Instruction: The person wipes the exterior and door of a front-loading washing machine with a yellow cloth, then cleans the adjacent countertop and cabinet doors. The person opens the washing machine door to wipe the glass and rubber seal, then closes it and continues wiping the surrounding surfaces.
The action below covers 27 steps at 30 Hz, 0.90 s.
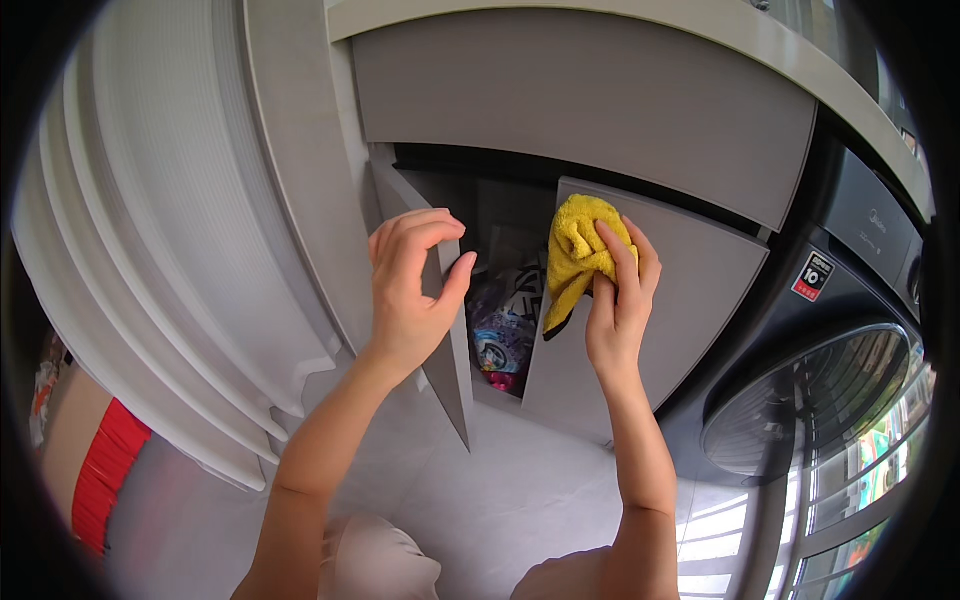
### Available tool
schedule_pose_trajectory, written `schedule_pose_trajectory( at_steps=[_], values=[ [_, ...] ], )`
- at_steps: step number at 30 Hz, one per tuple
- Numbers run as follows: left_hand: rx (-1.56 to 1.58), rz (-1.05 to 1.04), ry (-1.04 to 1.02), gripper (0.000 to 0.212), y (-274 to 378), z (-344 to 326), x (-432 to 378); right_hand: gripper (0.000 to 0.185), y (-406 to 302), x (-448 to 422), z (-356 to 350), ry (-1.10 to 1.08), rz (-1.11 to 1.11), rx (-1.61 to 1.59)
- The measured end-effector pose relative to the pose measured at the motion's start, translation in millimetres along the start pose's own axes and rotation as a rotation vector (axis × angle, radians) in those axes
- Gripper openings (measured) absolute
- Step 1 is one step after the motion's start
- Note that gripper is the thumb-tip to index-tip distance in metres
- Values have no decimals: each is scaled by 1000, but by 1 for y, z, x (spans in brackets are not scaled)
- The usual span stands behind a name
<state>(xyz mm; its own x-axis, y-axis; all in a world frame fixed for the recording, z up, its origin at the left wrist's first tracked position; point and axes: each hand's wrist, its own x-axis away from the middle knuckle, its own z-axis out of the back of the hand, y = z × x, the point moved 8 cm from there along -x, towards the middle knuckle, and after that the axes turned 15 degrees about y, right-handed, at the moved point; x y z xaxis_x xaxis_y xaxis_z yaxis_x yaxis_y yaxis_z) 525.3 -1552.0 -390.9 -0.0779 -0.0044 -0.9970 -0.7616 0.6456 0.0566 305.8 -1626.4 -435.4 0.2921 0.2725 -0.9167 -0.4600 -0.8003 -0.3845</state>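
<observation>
My right hand grips a crumpled yellow microfibre cloth with dark edging at its lower corner. The cloth hangs in front of a closed grey cabinet door. By the outer edge of the open left cabinet door is my left hand, its fingers curled and a gap between them and the thumb. Nothing shows in that gap, and whether the hand touches the door is unclear. Between the two doors, inside the dark cabinet, stands a colourful printed plastic bag, partly hidden.
A wide grey drawer front spans above the doors, beneath a pale countertop. On the right stands a dark Midea front-loading washing machine. A white curtain hangs at left. Grey floor tiles lie below.
</observation>
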Motion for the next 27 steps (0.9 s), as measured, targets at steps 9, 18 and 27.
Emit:
schedule_pose_trajectory(
  at_steps=[9, 18, 27],
  values=[
    [90, 531, 362, 64, -88, 157, 7, 55, -60, 62, -106, -331, -101, -400],
    [127, 737, 406, 60, -150, 189, 48, 60, -199, 107, -207, -176, 265, -419],
    [51, 782, 362, 46, -175, 207, 62, 59, -128, 64, -293, 68, 332, 12]
  ],
)
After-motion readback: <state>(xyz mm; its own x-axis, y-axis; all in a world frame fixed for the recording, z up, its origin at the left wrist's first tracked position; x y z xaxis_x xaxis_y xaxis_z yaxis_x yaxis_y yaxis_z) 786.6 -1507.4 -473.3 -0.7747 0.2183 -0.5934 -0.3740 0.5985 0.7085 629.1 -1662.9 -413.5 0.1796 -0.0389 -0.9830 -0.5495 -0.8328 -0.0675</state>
